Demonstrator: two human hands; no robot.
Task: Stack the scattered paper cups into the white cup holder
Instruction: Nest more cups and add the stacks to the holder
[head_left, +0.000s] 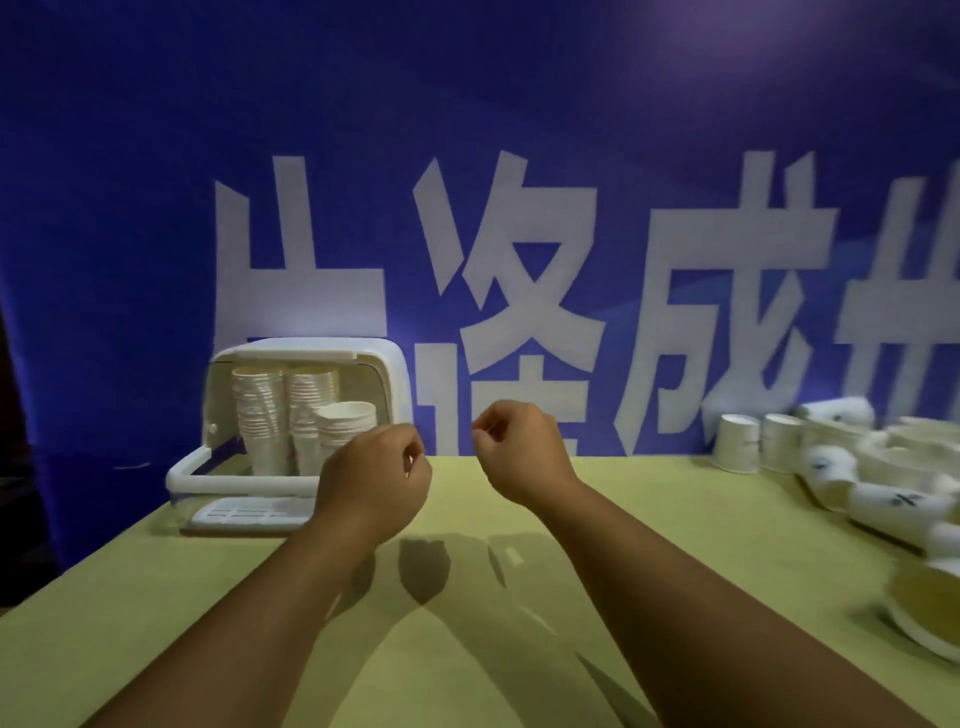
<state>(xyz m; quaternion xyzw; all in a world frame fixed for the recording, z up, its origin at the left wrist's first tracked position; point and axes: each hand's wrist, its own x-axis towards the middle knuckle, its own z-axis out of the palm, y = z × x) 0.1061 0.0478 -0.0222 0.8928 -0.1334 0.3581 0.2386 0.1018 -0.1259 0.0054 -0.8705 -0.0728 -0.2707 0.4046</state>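
Observation:
The white cup holder (228, 457) stands at the table's back left with its lid raised. Inside it are three stacks of white paper cups (288, 415), the right stack shorter. My left hand (376, 478) hovers just right of the holder, fingers curled, holding nothing. My right hand (519, 449) is raised beside it over the table's middle, fingers also curled and empty. Scattered paper cups (878, 493) lie in a heap at the far right; two cups (735, 441) there stand upside down.
A blue banner (467, 130) with large white characters hangs right behind the table. The yellow-green tabletop (467, 597) spreads in front of my arms. A cup on its side (924, 603) lies near the right edge.

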